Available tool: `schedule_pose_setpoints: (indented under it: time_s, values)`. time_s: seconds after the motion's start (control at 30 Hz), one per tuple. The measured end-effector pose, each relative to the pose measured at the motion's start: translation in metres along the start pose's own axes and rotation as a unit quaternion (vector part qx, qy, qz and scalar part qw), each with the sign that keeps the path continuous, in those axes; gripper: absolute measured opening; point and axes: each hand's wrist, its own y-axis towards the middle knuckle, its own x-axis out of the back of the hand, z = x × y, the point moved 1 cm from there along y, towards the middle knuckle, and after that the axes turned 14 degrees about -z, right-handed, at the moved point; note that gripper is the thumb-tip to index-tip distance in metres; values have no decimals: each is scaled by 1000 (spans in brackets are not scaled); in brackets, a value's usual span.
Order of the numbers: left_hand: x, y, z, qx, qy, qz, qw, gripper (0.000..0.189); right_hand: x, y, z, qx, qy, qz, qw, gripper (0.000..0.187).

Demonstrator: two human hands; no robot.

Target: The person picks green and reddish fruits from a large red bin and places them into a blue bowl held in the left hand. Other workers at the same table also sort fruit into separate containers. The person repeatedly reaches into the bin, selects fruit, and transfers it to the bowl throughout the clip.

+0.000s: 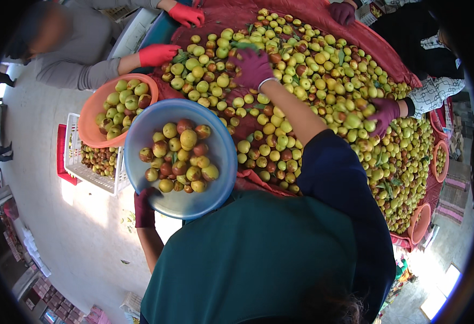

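My left hand [145, 206], in a dark maroon glove, grips the near-left rim of a blue plastic basin [220, 162]. Inside lie several green and reddish-brown jujubes [188, 138]. My right hand [255, 69], gloved in purple, reaches over the large heap of jujubes [320, 84] on a red cloth [237, 139]. A blurred green leaf [243, 45] shows at its fingertips; whether the fingers grip it is unclear. The basin is held at the left edge of the cloth, partly overlapping an orange basin.
An orange basin [86, 117] of jujubes rests above a white plastic crate [93, 180] at left. A co-worker's red-gloved hand [160, 54] is close by; another's purple-gloved hand [384, 115] touches jujubes at right. Smaller orange basins [422, 222] line the right edge.
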Motion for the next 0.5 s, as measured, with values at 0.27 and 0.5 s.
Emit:
schedule_pose_setpoints:
  time_s: [0.27, 0.5]
  values:
    - [-4, -3, -4, -1, 6, 3, 1000, 37, 28, -10, -108, -208, 8, 91, 974, 64]
    - [2, 2, 2, 4, -7, 8, 1000, 36, 55, -160, -152, -266, 243, -314, 878, 28]
